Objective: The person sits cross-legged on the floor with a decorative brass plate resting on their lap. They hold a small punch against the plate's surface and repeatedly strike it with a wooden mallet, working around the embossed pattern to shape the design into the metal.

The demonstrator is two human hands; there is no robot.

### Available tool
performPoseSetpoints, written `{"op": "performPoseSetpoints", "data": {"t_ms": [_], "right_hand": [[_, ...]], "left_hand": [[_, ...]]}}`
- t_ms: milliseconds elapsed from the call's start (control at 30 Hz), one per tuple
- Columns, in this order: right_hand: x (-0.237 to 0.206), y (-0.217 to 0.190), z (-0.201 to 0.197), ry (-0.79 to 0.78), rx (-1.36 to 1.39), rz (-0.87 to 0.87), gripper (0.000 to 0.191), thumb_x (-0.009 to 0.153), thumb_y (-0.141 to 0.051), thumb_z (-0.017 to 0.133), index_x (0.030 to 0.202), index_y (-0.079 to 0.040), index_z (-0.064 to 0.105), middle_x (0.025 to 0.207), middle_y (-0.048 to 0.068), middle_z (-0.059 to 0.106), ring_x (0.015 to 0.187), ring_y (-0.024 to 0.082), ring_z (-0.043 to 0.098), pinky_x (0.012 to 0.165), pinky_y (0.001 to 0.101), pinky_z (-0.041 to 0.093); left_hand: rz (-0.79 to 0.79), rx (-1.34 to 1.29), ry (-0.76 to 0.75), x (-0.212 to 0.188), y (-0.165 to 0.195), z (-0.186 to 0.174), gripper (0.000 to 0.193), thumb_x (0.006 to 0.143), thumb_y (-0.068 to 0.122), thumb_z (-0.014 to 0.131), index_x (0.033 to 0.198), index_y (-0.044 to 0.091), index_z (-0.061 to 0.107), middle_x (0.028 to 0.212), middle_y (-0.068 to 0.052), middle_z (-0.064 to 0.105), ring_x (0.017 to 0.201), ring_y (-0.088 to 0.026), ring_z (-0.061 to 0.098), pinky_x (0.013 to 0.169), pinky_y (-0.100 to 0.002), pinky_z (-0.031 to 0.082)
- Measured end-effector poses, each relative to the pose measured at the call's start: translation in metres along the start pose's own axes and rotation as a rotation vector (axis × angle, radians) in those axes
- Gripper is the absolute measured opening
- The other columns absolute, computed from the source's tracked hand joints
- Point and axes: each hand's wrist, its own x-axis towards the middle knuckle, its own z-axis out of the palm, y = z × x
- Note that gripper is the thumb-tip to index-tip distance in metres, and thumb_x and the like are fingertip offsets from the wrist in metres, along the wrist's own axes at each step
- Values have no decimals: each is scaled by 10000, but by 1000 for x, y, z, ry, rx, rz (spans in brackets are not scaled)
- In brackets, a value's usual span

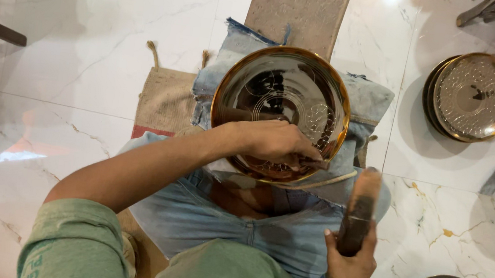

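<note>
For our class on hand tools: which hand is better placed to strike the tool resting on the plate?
Right. The right hand holds the wooden mallet raised beside the brass plate; the left hand is holding the small tool.

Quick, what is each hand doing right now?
Left hand: closed on a small tool against the brass plate.
Right hand: closed around a wooden mallet.
</note>
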Motion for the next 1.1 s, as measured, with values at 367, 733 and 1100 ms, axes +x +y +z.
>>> {"op": "performPoseSetpoints", "data": {"t_ms": [367,733,1100], "right_hand": [[30,-14,-1,-52,-124,-37,846,807,-142,833,1548,-32,440,1090,199,709,993,309,697,896,413,551],[101,-95,-45,-213,-357,-367,831,821,-217,806,1540,-196,390,1146,134,705,967,352,734,864,461,586],[114,-194,-53,-313,-1201,-870,867,824,-186,743,1598,-352,390,959,90,672,785,272,736,635,414,617]], "left_hand": [[101,74,115,-1,-15,12,494,863,174,730,1350,147,653,1257,-65,735,1081,-309,717,896,-447,565],[-66,-10,567,-29,-8,37,451,889,147,731,1322,65,638,1031,-157,715,933,-362,702,818,-476,556],[-515,-358,1325,-27,24,88,244,957,113,733,1081,2,554,961,-139,722,853,-298,733,748,-406,576]]}}
